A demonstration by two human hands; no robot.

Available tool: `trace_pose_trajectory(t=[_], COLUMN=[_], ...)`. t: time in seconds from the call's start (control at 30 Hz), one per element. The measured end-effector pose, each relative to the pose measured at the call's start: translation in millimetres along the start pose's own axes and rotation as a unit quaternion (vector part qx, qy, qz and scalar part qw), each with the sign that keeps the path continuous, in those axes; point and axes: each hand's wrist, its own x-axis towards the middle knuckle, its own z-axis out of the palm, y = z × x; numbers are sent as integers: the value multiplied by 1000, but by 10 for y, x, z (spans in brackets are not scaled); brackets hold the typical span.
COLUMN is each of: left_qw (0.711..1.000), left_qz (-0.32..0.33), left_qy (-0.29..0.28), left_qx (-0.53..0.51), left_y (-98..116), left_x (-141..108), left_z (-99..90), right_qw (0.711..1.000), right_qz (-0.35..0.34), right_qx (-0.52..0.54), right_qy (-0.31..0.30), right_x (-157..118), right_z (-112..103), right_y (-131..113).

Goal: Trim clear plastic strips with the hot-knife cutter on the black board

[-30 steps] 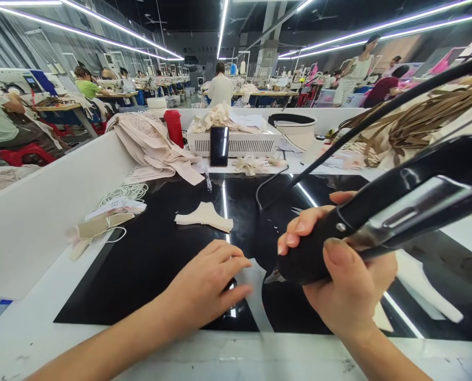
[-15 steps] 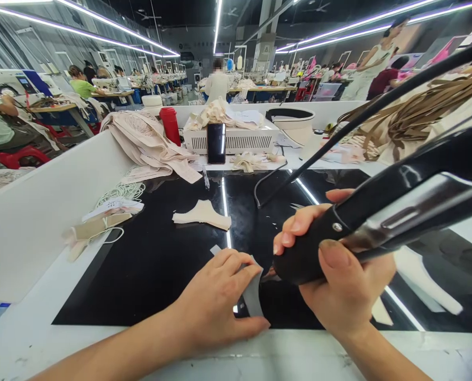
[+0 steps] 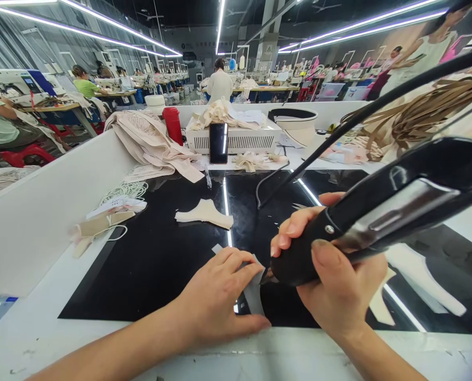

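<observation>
My left hand (image 3: 216, 296) presses a small grey fabric piece (image 3: 255, 300) onto the black mat, thumb along its near end and fingers bent over its far end. My right hand (image 3: 339, 286) is wrapped round a black corded handheld tool (image 3: 363, 211) with a shiny metal lever along its side. The tool's metal tip (image 3: 268, 276) points left and meets the grey piece's right edge, or lies very near it; I cannot tell which. Farther back lies a cream cut fabric piece (image 3: 205, 213). More cream pieces (image 3: 424, 278) lie right of my right hand.
The black mat (image 3: 141, 275) covers the white table. A phone (image 3: 219, 143) leans against a white vented box (image 3: 255, 138). Fabric strips (image 3: 152, 140) and a red bottle (image 3: 173, 126) stand back left. The tool's black cable (image 3: 339, 129) arcs over the right side. People sit at sewing machines beyond.
The tool in my right hand has shifted slightly left and its tip is now closer to the grey fabric piece. My left hand stays on the piece. The view has shifted a little.
</observation>
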Motion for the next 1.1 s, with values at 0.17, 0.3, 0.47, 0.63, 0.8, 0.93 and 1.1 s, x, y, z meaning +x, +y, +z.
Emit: trace_pose_trajectory(t=[0.17,0.3,0.47,0.63,0.8,0.93,1.1], left_qw=[1000,1000,1000,999,999,999,1000], left_qz=[-2,-7,-6,-20,-25,-25,3], left_qy=[-3,-8,-12,-25,-30,-32,-10], left_qx=[-2,0,-1,-2,-1,-1,-8], left_y=[14,4,2,23,34,32,-15], left_x=[-1,0,-10,6,14,21,-5], left_z=[-18,-15,-9,-47,-64,-61,-43], right_qw=[1000,1000,1000,1000,1000,999,999], right_qz=[-3,-5,11,15,13,19,15], right_qx=[1,-14,-5,9,18,1,-5], right_qy=[-19,-15,-11,-13,-18,-25,-34], right_x=[-76,-97,-99,-152,-205,-218,-188], right_z=[2,10,-1,-7,-1,-21,-74], right_y=[-40,-42,-105,-199,-204,-183,-170])
